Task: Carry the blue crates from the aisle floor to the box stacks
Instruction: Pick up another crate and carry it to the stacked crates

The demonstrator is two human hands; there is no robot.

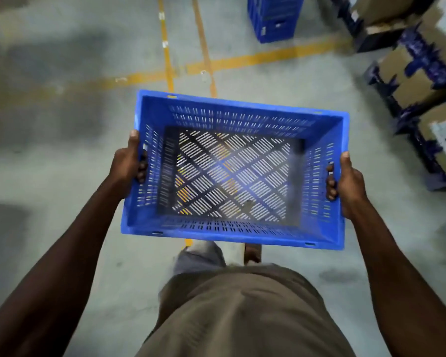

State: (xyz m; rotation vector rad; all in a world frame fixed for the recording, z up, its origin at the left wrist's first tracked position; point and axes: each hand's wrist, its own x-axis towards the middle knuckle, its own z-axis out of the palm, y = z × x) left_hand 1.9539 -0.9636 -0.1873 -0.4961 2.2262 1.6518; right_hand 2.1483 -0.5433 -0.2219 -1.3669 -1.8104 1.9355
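Both hands are closed on the short ends of an empty blue crate (232,171), which is held clear of the floor in front of the body.

From the head camera, the left hand (128,163) is seen with its thumb laid along the rim and its fingers hooked through the handle slot, and the right hand (346,184) is set the same way at the opposite end. Grey concrete floor (62,124) crossed by yellow lines (255,59) is seen through the slotted base. More blue crates (273,18) are stacked ahead, and taped cardboard boxes (417,73) are piled at the right.
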